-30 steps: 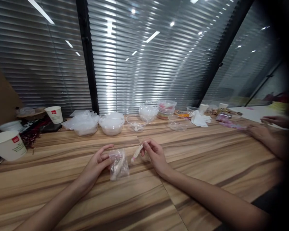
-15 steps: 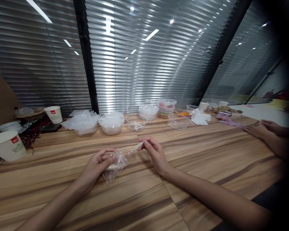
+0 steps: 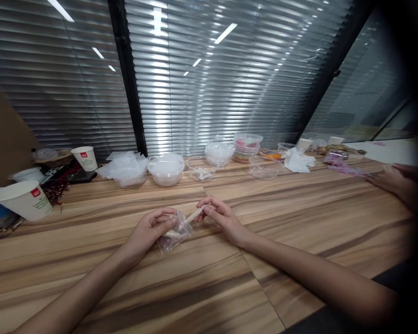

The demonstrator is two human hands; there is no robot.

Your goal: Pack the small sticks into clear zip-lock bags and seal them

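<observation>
My left hand (image 3: 148,233) is closed on a small clear zip-lock bag (image 3: 170,242) above the wooden table (image 3: 181,287). Pale, elongated contents show through its plastic. Between the thumb and fingers of my right hand (image 3: 228,225) is a thin, pale stick-like piece (image 3: 194,215), whose exact kind I cannot make out. Its lower left end meets the mouth of the bag; whether the tip is inside is unclear. My two hands are close together but apart.
Along the window blinds stand clear plastic bowls (image 3: 166,175), a heap of plastic bags (image 3: 125,169), stacked tubs (image 3: 245,149) and crumpled tissue (image 3: 297,160). Paper cups (image 3: 22,200) and a phone (image 3: 81,176) are at left. Another person's hands (image 3: 392,180) work at far right.
My right hand has brought the pale piece down and left to the bag's mouth. The bag in my left hand has shifted slightly right and up. The whole view has turned a little.
</observation>
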